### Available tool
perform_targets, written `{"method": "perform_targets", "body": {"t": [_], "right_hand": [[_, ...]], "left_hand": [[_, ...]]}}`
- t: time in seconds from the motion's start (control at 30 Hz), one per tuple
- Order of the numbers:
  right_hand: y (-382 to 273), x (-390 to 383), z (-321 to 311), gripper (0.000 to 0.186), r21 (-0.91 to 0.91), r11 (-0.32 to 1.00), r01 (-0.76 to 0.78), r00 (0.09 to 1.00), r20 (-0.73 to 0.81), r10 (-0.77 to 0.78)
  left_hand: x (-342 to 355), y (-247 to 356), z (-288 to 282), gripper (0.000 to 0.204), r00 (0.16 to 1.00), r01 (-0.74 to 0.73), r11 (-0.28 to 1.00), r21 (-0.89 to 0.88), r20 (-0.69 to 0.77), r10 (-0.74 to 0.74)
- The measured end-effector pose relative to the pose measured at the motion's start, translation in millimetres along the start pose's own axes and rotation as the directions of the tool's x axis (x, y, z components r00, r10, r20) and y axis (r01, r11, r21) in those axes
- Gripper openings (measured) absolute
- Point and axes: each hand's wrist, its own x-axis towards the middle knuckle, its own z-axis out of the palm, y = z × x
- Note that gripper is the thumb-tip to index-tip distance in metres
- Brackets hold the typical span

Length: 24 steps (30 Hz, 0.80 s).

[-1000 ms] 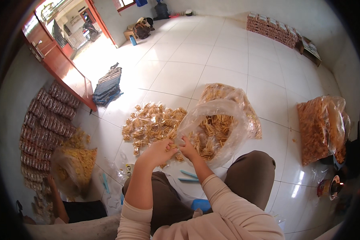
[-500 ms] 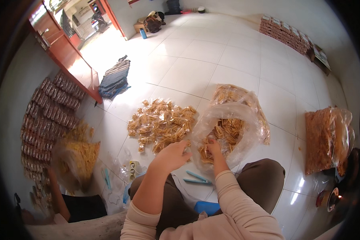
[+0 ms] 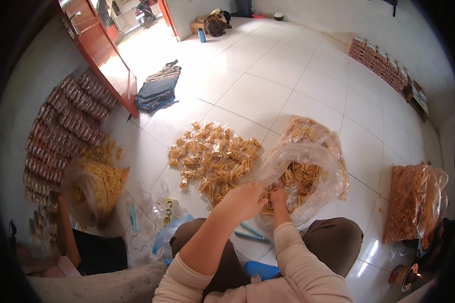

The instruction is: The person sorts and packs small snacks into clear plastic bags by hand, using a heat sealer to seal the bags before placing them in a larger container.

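A large clear plastic bag (image 3: 328, 166) of brown snack sticks (image 3: 302, 177) stands before me, its mouth gaping toward my knees. My right hand (image 3: 278, 197) reaches into the mouth, fingers curled among the sticks; what they grip is hidden. At the near left rim is my left hand (image 3: 247, 198), its back toward me and fingers bent around something too small or hidden to name. Left of the bag, a heap of small clear packets of sticks (image 3: 215, 156) lies on the tiles. A turquoise sealing-clip-like tool (image 3: 253, 233) lies beneath my left wrist.
At the left, another person's arm (image 3: 68, 230) reaches by a bag of yellow snacks (image 3: 106, 187), near stacked packets (image 3: 60, 131). A power strip (image 3: 170, 211) and blue plastic (image 3: 169, 235) lie by my left knee. To the right stands a bag of orange-brown snacks (image 3: 407, 202).
The whole view has shifted, so the room sits farther right in the picture. My left hand has come closer to my right hand at the bag's mouth.
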Motion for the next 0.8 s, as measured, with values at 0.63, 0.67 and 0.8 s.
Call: {"method": "perform_targets", "body": {"t": [0.63,0.67,0.8], "right_hand": [[-42,-42,-116,0.013,0.595,0.787,-0.165,0.957,0.291,-0.02],[-44,-46,-120,0.014,0.622,0.765,-0.167,0.96,0.278,-0.016],[-48,-58,-140,0.016,0.603,0.79,-0.113,0.956,0.282,-0.078]], "left_hand": [[17,-15,4,0.046,0.999,0.033,0.999,-0.004,0.013,-0.033],[15,-13,3,0.046,0.999,0.043,0.999,-0.006,0.017,-0.043],[7,-13,3,0.046,1.0,0.018,0.999,-0.033,0.006,-0.018]]}}
